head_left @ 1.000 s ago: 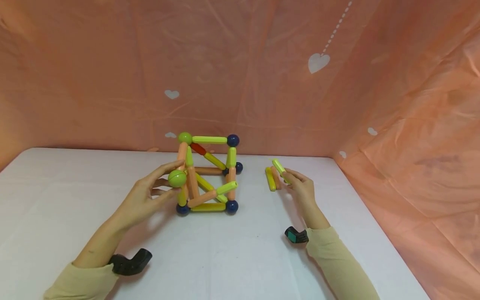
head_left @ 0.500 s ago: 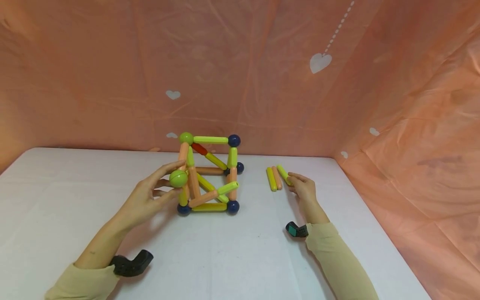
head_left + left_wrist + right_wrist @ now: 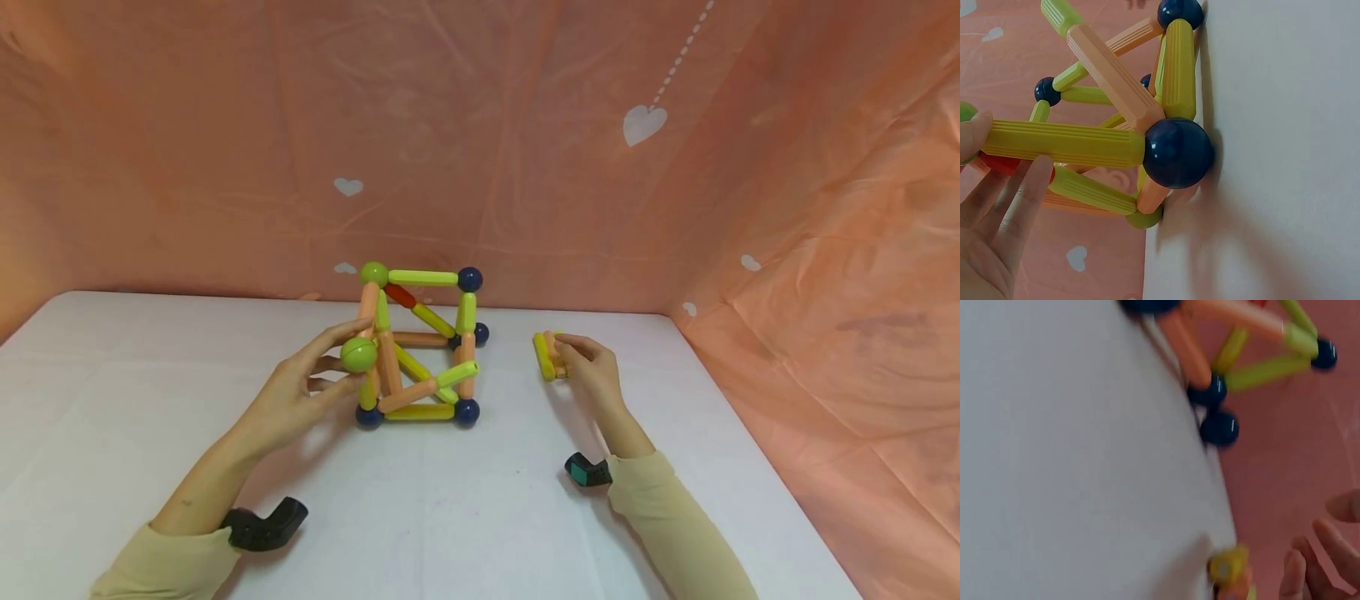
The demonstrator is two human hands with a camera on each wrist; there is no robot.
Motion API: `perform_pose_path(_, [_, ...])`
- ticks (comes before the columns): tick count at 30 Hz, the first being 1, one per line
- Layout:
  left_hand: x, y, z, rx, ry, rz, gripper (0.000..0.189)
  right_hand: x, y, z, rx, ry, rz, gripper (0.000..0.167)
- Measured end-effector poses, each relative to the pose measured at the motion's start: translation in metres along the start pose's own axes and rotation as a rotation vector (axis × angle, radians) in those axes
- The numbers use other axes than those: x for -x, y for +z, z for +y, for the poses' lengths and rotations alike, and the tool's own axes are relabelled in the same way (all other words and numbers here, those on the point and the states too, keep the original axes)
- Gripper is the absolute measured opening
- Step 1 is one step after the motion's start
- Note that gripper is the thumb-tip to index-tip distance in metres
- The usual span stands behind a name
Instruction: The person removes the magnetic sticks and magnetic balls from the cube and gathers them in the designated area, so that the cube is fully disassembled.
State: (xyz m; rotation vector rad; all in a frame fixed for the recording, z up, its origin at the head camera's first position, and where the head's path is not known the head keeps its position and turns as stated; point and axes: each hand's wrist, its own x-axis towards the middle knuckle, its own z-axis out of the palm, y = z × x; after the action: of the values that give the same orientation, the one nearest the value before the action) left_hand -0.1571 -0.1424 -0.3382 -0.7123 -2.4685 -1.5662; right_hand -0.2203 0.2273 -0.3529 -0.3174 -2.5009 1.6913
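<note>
A cube-like frame of magnetic building sticks and balls stands left of centre, with dark blue balls such as the near right one [image 3: 467,412]. My left hand [image 3: 288,396] holds the light green ball [image 3: 358,355] at its near upper left corner. In the left wrist view, fingers reach behind the yellow upright stick [image 3: 1066,144], above a blue ball [image 3: 1179,153]. My right hand [image 3: 596,371] is over the loose sticks, by a yellow stick [image 3: 543,357] and a peach stick [image 3: 552,346]. Its fingers [image 3: 1329,547] look loosely bent with nothing between them; a light green stick is mostly hidden.
A peach stick joined to a light green one [image 3: 457,375] slants out from the frame's near side, its tip free. Behind the white table [image 3: 450,517] hangs an orange cloth [image 3: 525,167] with white hearts. Each wrist carries a black camera [image 3: 266,525].
My right hand has lowered the light green stick beside the other two, let it go and shifted left over them. My left hand has stayed on the green ball.
</note>
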Motion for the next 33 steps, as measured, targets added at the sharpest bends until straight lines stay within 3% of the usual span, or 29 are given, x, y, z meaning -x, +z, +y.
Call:
perform_pose_path(8, [-0.001, 0.000, 0.000, 0.017, -0.007, -0.003, 0.057, 0.018, 0.024, -0.022, -0.184, -0.109, -0.105, 0.029])
perform_pose_path(18, [0.000, 0.001, -0.002, 0.015, -0.008, -0.006, 0.057, 0.038, 0.041, -0.038, -0.282, -0.166, -0.237, 0.029])
perform_pose_path(33, [-0.001, 0.002, 0.001, 0.023, -0.044, -0.013, 0.057, 0.058, 0.059, -0.050, -0.302, -0.188, -0.382, 0.028])
